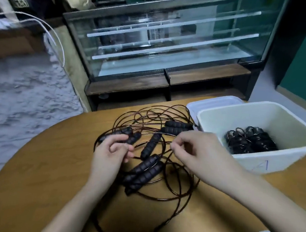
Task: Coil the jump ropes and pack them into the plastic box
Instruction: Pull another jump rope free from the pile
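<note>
matt wood table [53, 163], white plastic box [255, 160]

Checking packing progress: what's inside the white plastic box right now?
The white plastic box holds a bundle of coiled black jump ropes lying against its near wall. That wall hides the bundle's lower edge, so the exact count cannot be told.

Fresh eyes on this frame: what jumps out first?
The tangle of jump ropes with black handles sprawled mid-table, both hands in it: the left hand grips a handle, the right hand pinches a cord. At right, a white plastic box already holds coiled ropes; behind stands a glass display case.
</note>
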The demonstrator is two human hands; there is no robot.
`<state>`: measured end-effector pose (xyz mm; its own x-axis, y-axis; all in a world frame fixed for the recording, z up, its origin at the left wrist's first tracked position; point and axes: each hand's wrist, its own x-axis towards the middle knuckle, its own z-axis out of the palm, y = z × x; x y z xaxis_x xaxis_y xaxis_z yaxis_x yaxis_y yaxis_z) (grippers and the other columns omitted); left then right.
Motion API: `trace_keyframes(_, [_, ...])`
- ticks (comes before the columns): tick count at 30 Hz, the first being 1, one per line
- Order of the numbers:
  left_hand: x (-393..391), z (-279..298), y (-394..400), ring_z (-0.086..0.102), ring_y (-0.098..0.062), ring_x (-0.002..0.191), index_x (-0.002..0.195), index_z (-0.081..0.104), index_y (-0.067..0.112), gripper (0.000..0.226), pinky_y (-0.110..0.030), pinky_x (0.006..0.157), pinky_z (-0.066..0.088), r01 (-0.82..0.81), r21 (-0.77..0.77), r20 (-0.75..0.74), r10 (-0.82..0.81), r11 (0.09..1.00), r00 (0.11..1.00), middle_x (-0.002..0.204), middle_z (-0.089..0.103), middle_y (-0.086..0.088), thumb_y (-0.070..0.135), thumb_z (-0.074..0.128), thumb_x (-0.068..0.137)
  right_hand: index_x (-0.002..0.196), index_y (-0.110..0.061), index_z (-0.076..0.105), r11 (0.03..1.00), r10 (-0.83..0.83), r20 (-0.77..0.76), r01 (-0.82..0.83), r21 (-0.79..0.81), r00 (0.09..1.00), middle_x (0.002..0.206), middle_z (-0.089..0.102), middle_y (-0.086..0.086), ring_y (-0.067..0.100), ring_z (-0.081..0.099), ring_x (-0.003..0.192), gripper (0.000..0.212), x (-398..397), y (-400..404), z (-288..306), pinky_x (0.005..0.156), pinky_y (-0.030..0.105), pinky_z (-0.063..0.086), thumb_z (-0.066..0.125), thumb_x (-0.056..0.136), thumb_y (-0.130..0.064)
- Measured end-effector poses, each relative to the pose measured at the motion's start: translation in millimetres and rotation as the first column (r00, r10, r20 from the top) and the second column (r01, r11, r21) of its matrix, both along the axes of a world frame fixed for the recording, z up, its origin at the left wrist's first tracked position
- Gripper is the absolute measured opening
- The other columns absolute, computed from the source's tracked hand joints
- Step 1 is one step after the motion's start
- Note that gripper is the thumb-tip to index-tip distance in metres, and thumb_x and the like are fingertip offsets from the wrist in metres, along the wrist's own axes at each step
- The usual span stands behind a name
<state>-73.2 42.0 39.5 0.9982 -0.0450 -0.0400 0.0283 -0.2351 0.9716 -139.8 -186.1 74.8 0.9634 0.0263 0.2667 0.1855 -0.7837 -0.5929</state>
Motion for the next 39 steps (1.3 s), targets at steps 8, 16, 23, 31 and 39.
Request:
trace_keyframes(8, [1,-91,33,0.062,-0.007,0.103,0.113,0.071,0.033,0.029,-0.030,0.097,0.051,0.155,0.554,0.019,-0.199,0.818,0.980,0.110,0.070,0.013,0.022,0.075,0.086,0.123,-0.028,0.056,0.942,0.034,-0.310,-0.134,-0.307,0.950,0.125,0.054,-0.002,0.023,0.059,0.114,0.031,34,63,-93,0.093,0.040,0.052,0.058,0.092,-0.026])
trace_keyframes(16, [5,-97,33,0.060,-0.012,0.111,0.120,0.068,0.034,0.036,-0.040,0.105,0.047,0.143,0.605,0.066,-0.228,0.784,0.971,0.116,0.068,0.012,0.015,0.057,0.092,0.127,-0.025,0.051,0.880,0.025,-0.267,-0.148,-0.451,0.963,0.125,0.045,-0.001,0.025,0.060,0.106,0.033,37,82,-104,0.081,0.037,0.054,0.054,0.094,-0.029])
trace_keyframes(23, [53,-74,-12,0.064,-0.015,0.101,0.112,0.071,0.033,0.026,-0.041,0.099,0.051,0.105,0.556,0.146,-0.221,0.824,0.964,0.101,0.069,0.010,0.019,0.062,0.092,0.125,-0.024,0.053,0.897,-0.001,-0.265,-0.116,-0.427,0.964,0.125,0.050,-0.004,0.022,0.058,0.112,0.032,30,85,-103,0.088,0.037,0.054,0.050,0.095,-0.036])
trace_keyframes(31, [112,-69,-34,0.056,-0.024,0.120,0.117,0.067,0.034,0.029,-0.045,0.111,0.039,0.050,0.664,0.184,-0.229,0.746,0.956,0.121,0.069,0.002,0.020,0.058,0.093,0.123,-0.012,0.056,0.899,-0.279,-0.170,0.195,-0.393,0.945,0.123,0.054,0.007,0.027,0.053,0.118,0.034,79,42,-99,0.097,0.035,0.049,0.057,0.088,-0.010])
trace_keyframes(39, [123,-75,40,0.049,-0.024,0.119,0.125,0.062,0.026,0.035,-0.040,0.101,0.033,-0.213,0.659,0.294,0.013,0.722,0.956,0.122,0.064,0.001,0.012,0.054,0.095,0.129,-0.008,0.049,0.752,-0.488,-0.115,0.349,-0.559,0.865,0.129,0.054,0.017,0.036,0.054,0.118,0.037,172,20,-94,0.095,0.043,0.049,0.053,0.092,-0.009])
